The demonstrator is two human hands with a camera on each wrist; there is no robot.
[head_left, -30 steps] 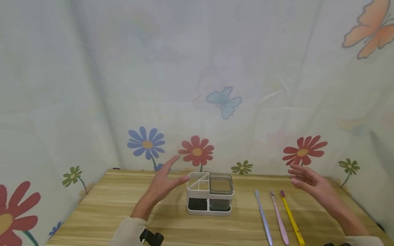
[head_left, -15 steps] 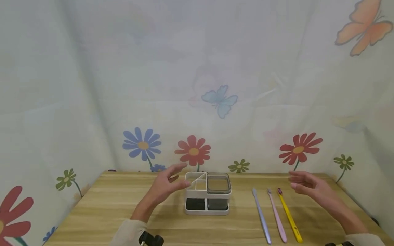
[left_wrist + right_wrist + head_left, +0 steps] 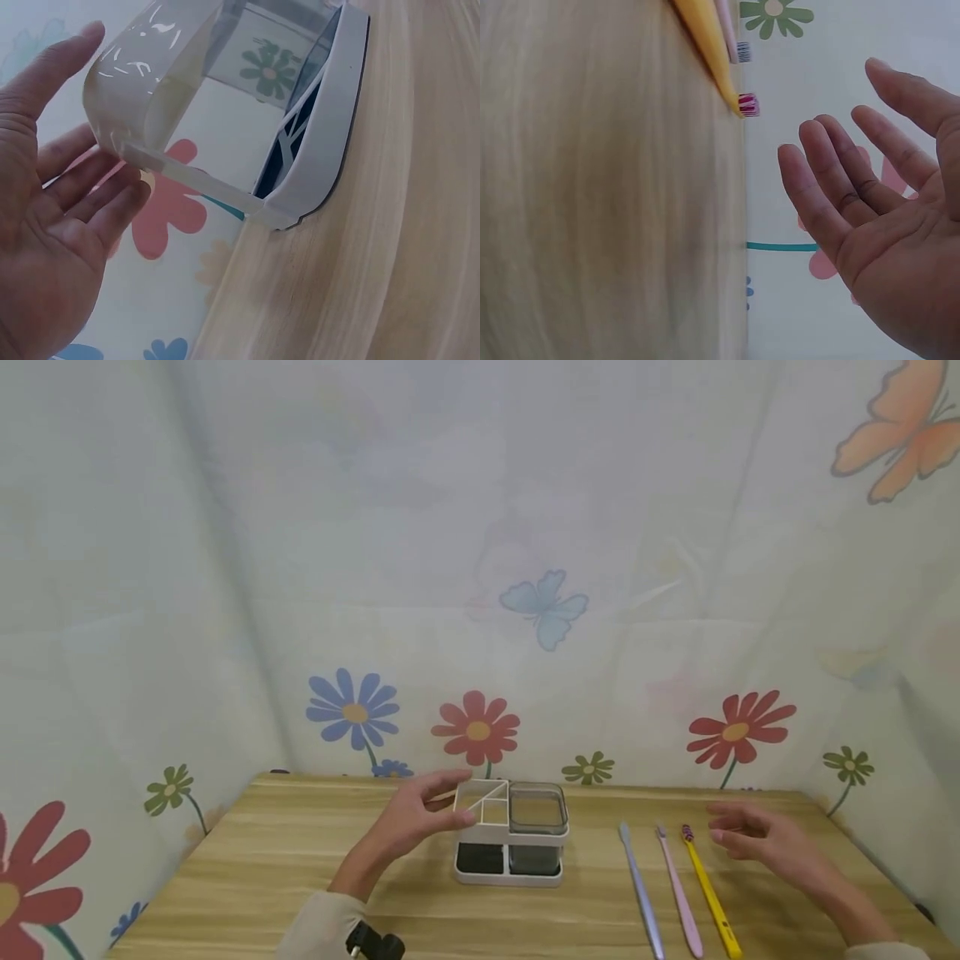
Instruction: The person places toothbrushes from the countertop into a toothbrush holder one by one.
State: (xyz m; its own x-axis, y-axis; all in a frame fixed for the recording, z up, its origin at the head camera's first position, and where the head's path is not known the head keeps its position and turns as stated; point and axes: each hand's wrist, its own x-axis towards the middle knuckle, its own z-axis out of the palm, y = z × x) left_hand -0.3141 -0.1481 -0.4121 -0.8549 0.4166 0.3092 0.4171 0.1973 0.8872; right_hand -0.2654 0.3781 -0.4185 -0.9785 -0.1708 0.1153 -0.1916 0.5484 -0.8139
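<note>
A white toothbrush holder (image 3: 498,835) with a divided top and a clear grey cup (image 3: 537,810) in its right half stands on the wooden table. My left hand (image 3: 412,814) is at the holder's upper left side, its thumb in front and its fingers behind. In the left wrist view, relaxed fingers (image 3: 90,180) lie right at the holder's upper rim, the thumb apart from it. My right hand (image 3: 765,839) hovers right of the toothbrush heads, fingers loosely bent, holding nothing. Three toothbrushes lie side by side: blue (image 3: 640,889), pink (image 3: 678,889) and yellow (image 3: 710,891).
The wooden table (image 3: 300,835) reaches back to a pale curtain (image 3: 390,527) printed with flowers and butterflies, which also hangs along both sides. A small black device (image 3: 373,941) is strapped to the left wrist.
My left hand has moved right and down to the holder, its fingers and thumb drawing closer together. The right hand has lowered a little. The holder and toothbrushes stay in place.
</note>
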